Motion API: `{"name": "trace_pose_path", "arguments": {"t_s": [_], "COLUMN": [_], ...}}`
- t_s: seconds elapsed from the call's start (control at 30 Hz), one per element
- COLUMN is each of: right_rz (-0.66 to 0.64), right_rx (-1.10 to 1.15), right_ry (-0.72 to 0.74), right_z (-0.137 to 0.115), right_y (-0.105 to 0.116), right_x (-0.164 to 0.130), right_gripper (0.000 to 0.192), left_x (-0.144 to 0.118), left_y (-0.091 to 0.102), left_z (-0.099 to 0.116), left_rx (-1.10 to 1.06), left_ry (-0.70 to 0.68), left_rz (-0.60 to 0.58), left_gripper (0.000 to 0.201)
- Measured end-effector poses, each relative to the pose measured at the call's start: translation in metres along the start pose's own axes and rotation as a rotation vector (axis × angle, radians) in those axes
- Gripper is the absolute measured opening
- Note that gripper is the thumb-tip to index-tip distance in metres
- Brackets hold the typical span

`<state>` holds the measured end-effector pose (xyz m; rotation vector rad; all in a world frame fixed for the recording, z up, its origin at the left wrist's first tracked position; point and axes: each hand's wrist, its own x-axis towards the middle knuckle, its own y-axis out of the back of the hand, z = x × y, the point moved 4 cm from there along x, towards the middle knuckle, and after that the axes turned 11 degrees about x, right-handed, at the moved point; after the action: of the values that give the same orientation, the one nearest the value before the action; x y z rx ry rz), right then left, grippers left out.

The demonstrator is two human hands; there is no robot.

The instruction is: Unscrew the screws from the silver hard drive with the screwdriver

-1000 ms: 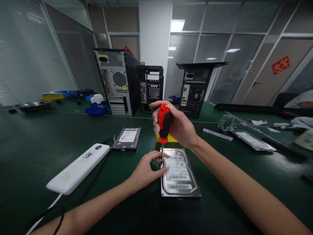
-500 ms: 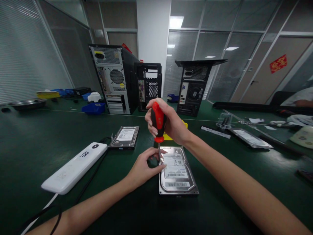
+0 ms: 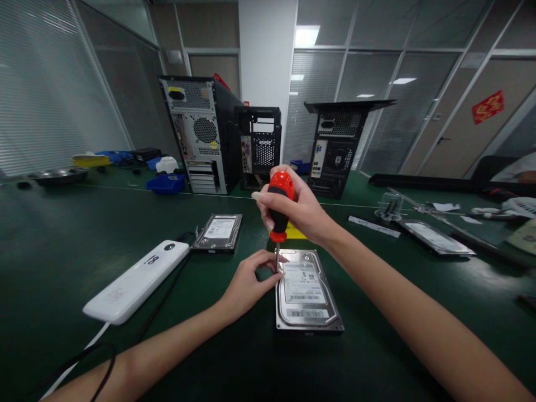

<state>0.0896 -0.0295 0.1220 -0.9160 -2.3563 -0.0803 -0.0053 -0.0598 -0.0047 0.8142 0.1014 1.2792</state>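
A silver hard drive (image 3: 305,290) with a white label lies flat on the green tabletop in front of me. My right hand (image 3: 293,204) is wrapped round the red and black handle of a screwdriver (image 3: 278,223), which stands nearly upright. Its tip meets the left edge area of the drive; the exact contact point is hidden by fingers. My left hand (image 3: 255,276) grips that same left edge, thumb and index finger curved on either side of the screwdriver shaft. Partly behind my right hand is a yellow object (image 3: 296,232).
A second hard drive (image 3: 218,233) and a white power bank-like case (image 3: 138,282) with cables lie left. Another drive (image 3: 435,237), a clear cup (image 3: 389,206) and a strip (image 3: 374,225) lie right. Computer cases (image 3: 201,134) stand behind, beside a blue tray (image 3: 166,183).
My right hand has turned on the screwdriver handle, its thumb now lying across the front. The view has shifted slightly; the left hand and the drive keep their places.
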Motion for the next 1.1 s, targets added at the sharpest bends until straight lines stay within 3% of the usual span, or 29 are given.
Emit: {"name": "trace_pose_path", "arguments": {"t_s": [0.17, 0.27, 0.43, 0.6, 0.73, 0.9, 1.1], "right_rz": [-0.037, -0.069, -0.027, -0.039, -0.088, -0.101, -0.107], "right_rx": [0.003, -0.006, -0.046, -0.111, -0.1, -0.064, -0.069], "right_ry": [-0.007, -0.056, -0.027, 0.019, -0.011, 0.005, -0.039], "right_z": [-0.005, -0.006, -0.01, -0.016, -0.015, -0.016, -0.017], "right_y": [-0.006, -0.005, 0.005, 0.005, -0.005, -0.01, -0.006], "right_x": [-0.003, -0.005, -0.005, -0.003, -0.003, -0.004, -0.003], "right_gripper": [0.022, 0.029, 0.019, 0.035, 0.036, 0.022, 0.025], "left_x": [-0.001, -0.001, -0.001, -0.002, -0.004, -0.003, -0.003], "left_y": [0.001, 0.002, 0.002, 0.003, 0.004, 0.004, 0.002], "left_z": [0.002, 0.002, 0.002, 0.003, 0.004, 0.001, -0.006], "left_rx": [0.039, 0.067, 0.081, 0.053, 0.037, -0.038, -0.208], "left_ry": [-0.023, -0.034, -0.055, -0.041, -0.039, 0.003, 0.126], "left_rz": [0.015, 0.029, 0.048, 0.067, 0.072, 0.064, 0.028], "left_gripper": [0.018, 0.018, 0.013, 0.016, 0.017, 0.018, 0.025]}}
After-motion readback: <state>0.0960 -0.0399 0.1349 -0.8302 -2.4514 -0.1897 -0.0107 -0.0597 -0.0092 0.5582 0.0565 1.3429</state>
